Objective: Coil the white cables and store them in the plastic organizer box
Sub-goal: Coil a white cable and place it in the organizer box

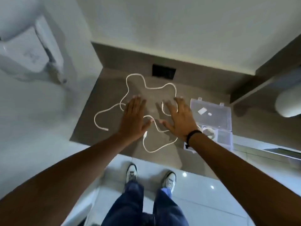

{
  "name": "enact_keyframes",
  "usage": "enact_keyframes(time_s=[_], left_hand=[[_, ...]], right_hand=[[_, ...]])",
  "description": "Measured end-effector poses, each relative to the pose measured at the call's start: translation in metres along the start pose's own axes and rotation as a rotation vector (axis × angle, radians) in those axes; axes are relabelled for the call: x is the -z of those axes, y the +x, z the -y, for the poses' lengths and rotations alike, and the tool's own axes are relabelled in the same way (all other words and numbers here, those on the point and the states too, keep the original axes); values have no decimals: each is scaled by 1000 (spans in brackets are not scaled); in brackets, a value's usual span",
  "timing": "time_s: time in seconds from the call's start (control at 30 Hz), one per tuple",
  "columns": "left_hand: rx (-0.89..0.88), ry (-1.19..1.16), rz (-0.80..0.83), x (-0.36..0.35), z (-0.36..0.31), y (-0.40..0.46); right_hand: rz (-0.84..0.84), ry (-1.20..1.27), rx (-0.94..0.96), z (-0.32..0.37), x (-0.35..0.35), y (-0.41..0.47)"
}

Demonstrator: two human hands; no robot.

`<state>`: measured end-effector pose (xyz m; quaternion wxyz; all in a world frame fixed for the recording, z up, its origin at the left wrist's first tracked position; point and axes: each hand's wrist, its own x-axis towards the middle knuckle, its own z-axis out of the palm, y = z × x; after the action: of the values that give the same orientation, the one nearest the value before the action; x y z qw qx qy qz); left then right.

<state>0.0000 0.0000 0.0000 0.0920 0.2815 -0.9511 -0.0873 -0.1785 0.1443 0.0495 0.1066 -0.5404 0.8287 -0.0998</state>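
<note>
Two white cables lie loose on the brown countertop (pixel 114 144). The long cable (pixel 151 87) loops across the back and down the left side. The short cable (pixel 156 150) curls near the front edge. My left hand (pixel 133 118) hovers flat above them with its fingers spread, holding nothing. My right hand (pixel 179 118), a dark band on its wrist, is spread the same way, just left of the clear plastic organizer box (pixel 226 115). The box stands open, with a coiled white cable (pixel 210 132) in a front compartment.
A small white adapter (pixel 202 110) and a tiny white piece (pixel 209 114) lie in the box. A black socket plate (pixel 163 72) sits in the counter at the back. A white appliance (pixel 32 51) stands at left, a white rounded object (pixel 288 103) at right.
</note>
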Motion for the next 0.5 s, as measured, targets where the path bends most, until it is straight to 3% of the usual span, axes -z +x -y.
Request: enact_keyframes(time_s=[0.1, 0.23, 0.33, 0.43, 0.5], left_hand=[[-121, -60, 154, -40, -1, -56], [-244, -62, 283, -76, -6, -102], [-251, -7, 277, -84, -8, -106], [-301, 7, 170, -81, -9, -105], [-186, -261, 98, -63, -16, -103]], right_hand=[[142, -68, 227, 4, -56, -33], [324, -175, 228, 15, -99, -61], [320, -159, 160, 25, -110, -63], [252, 57, 165, 27, -102, -57], [176, 267, 160, 27, -83, -48]])
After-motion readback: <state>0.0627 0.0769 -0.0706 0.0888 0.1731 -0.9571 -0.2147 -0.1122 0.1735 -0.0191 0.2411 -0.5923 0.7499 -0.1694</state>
